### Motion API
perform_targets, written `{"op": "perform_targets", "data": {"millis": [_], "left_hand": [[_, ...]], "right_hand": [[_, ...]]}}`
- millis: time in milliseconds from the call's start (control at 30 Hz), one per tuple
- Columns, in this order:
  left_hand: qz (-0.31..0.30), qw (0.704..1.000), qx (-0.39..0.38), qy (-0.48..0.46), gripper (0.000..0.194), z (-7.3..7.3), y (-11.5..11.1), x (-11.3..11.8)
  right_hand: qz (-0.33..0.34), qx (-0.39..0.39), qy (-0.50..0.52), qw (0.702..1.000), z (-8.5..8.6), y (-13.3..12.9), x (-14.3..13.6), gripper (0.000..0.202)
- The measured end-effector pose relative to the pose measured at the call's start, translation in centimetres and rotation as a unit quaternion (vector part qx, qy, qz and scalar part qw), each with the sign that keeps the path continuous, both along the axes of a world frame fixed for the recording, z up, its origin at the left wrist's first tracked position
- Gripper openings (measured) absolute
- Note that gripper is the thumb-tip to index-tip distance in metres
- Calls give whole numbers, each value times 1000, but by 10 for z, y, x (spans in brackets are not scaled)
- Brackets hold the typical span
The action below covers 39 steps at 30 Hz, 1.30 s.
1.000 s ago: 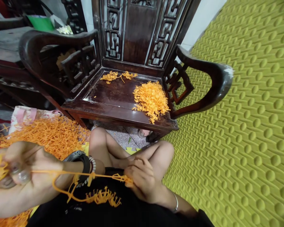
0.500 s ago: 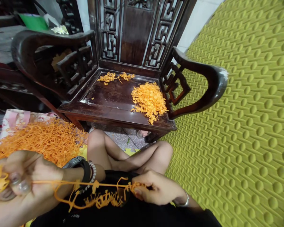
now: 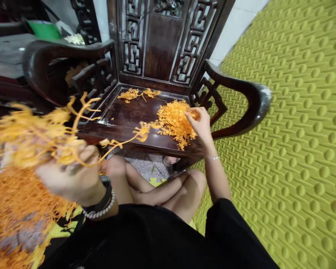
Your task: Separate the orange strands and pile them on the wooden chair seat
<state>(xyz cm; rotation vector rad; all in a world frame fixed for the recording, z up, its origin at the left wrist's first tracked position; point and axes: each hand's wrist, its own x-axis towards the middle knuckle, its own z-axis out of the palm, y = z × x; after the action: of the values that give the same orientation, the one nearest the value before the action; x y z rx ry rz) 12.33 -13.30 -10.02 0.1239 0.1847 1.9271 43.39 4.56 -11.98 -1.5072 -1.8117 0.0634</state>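
Note:
My left hand (image 3: 72, 175), raised at the left with a watch and beaded bracelet on its wrist, is closed around a bunch of orange plastic sprigs (image 3: 30, 134). From it, one thin branched strand (image 3: 123, 142) trails right toward the chair seat. My right hand (image 3: 201, 123) reaches over the right side of the seat. Its fingers curl around some orange plastic pieces at the edge of a pile of small orange pieces (image 3: 173, 119); the fingertips are partly hidden. Smaller orange clusters (image 3: 131, 94) lie at the back of the seat.
The dark carved wooden chair (image 3: 134, 119) stands in front of my crossed legs (image 3: 162, 190), its curved armrests on both sides. A large heap of orange branched plastic (image 3: 30, 201) spreads at the left. A yellow-green bumpy foam mat (image 3: 291, 157) fills the right. A green container (image 3: 44, 30) stands back left.
My right hand has moved from the strand in front of my body forward to the pile on the chair. My left hand has risen and moved forward with its orange bunch.

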Motion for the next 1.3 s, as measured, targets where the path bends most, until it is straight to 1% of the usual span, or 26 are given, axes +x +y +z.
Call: {"op": "perform_targets", "data": {"millis": [33,67,100,133,167,200,267,367,433,533,667,733,800,867,900,933,967,1000,1033,1067,1100,1133,1167,1200,1233,1300], "left_hand": [[24,999,22,1,48,1,5,2],[29,999,42,6,48,1,10,4],[11,998,59,14,46,1,14,6],[-24,997,72,22,43,2,19,7],[-64,994,81,29,39,1,22,8],[-98,991,87,32,35,1,25,8],[-142,986,89,29,29,0,29,7],[-180,981,73,2,28,-3,32,5],[-203,977,67,-20,27,-5,34,5],[-199,978,59,-31,24,-5,36,7],[-161,985,63,-18,20,-5,38,10],[-153,986,62,-17,20,-5,39,11],[-151,986,62,-24,22,-6,40,11],[-152,986,65,-29,24,-7,42,11],[-154,985,67,-28,24,-7,43,12],[-157,985,65,-26,24,-7,43,13],[-162,985,61,-22,23,-7,44,15],[-168,984,56,-18,23,-8,45,17],[-174,983,51,-15,23,-8,45,20],[-180,983,45,-11,23,-8,45,22],[-186,982,39,-6,24,-9,46,24],[-191,981,34,-1,24,-9,46,26],[-194,981,29,4,25,-10,45,27],[-195,980,23,7,27,-12,45,27],[-190,981,18,9,29,-13,44,26],[-159,987,18,13,34,-17,42,19]], "right_hand": [[-41,-42,-32,998,0,18,2,26],[-72,-97,-68,990,1,33,4,29],[-94,-153,-102,978,1,45,5,31],[-107,-197,-130,966,1,53,6,34],[-116,-222,-151,956,1,58,6,34],[-124,-225,-160,953,1,61,7,33],[-124,-198,-142,962,2,62,8,27],[-94,-174,-81,977,4,61,10,19],[-72,-166,-52,982,4,62,11,25],[-66,-144,-26,987,0,69,9,37],[-69,-159,-17,985,-11,77,8,28],[-54,-150,-16,987,-12,72,7,33],[-48,-73,-6,996,-8,53,-1,39],[-35,32,30,998,-1,21,-16,39],[-5,64,63,996,1,0,-27,40],[53,65,103,991,1,-22,-39,42],[145,30,145,978,-1,-44,-52,45],[256,-42,182,948,-5,-66,-66,49],[357,-141,207,900,-12,-85,-79,57],[424,-227,231,846,-21,-101,-92,66],[463,-291,268,793,-30,-114,-103,70],[482,-351,302,744,-39,-123,-112,68],[486,-392,329,709,-46,-129,-119,60],[481,-420,350,686,-52,-133,-124,50],[475,-438,358,674,-56,-136,-126,41],[470,-458,341,673,-59,-141,-125,36]]}}
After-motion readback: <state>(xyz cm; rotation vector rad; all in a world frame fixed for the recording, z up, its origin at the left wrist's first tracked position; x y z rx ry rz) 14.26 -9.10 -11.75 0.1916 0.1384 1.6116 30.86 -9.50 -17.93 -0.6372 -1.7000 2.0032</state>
